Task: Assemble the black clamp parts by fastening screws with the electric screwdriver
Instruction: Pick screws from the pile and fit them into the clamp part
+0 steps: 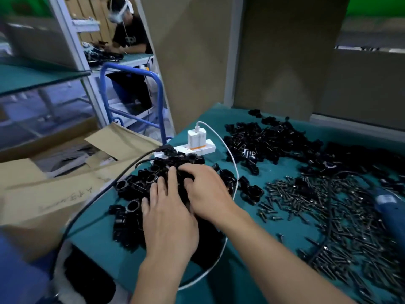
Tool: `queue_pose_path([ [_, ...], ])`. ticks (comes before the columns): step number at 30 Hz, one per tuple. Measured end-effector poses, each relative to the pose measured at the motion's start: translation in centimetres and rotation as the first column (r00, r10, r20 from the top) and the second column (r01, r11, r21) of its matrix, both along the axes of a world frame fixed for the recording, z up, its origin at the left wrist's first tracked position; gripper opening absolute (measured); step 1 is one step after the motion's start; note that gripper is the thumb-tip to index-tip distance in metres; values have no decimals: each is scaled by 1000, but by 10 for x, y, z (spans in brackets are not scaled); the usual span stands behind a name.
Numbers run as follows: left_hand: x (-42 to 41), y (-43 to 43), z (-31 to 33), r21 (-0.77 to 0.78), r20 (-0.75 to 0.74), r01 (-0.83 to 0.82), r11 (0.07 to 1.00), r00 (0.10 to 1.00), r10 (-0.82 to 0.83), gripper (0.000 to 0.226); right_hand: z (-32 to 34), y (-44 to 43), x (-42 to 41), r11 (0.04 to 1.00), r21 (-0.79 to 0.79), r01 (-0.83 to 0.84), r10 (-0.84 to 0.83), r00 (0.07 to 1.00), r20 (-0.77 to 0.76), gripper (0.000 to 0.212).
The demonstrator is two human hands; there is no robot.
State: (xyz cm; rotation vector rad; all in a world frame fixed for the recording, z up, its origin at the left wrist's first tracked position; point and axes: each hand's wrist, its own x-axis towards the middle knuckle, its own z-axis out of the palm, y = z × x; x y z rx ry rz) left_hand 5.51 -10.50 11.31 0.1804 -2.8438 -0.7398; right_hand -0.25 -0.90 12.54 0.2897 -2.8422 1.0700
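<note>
the left hand (pixel 168 216) is lying flat, fingers spread and straight, pressing on the near heap of black clamp parts (pixel 131 189) at the front left of the table (pixel 94 246). the right hand (pixel 203 189) is resting on the same heap just beside it, its fingers bending down among the parts. whether they are gripping a piece cannot be told, as the fingertips are hidden among the black parts.

a second heap of clamp parts (pixel 263 141) is lying farther back, well apart from both hands. loose screws (pixel 328 216) are spreading across the right side of the table. the electric screwdriver (pixel 392 211), blue-bodied and blurred, is lying on the screws at the right edge, with neither hand touching it.

a white power strip (pixel 197 150) is sitting behind the near heap, carrying a white charger (pixel 196 137). a white cable (pixel 232 163) is running from the charger, curving round the heap's right side. a black cable (pixel 98 198) is crossing the table's left edge. an open cardboard box (pixel 54 183) is standing beside the table to the left. another person (pixel 129 34) is sitting at a far table in the background.
</note>
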Motion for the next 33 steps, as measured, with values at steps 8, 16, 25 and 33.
queue_pose_path([
  [8,-6,0,-10,36,-125,-44,998,991,48,88,1,61,2,877,-472,87,-14,987,157,53],
  [16,-6,105,1,-16,-264,311,950,915,-304,82,3,134,8,958,-188,217,-178,963,204,47],
  [25,-61,198,-36,150,-56,449,881,893,-446,82,-2,212,-37,900,188,394,-419,900,121,56],
  [33,-85,210,-60,113,-43,288,951,957,-285,74,-20,217,-98,922,356,150,-228,956,188,88],
])
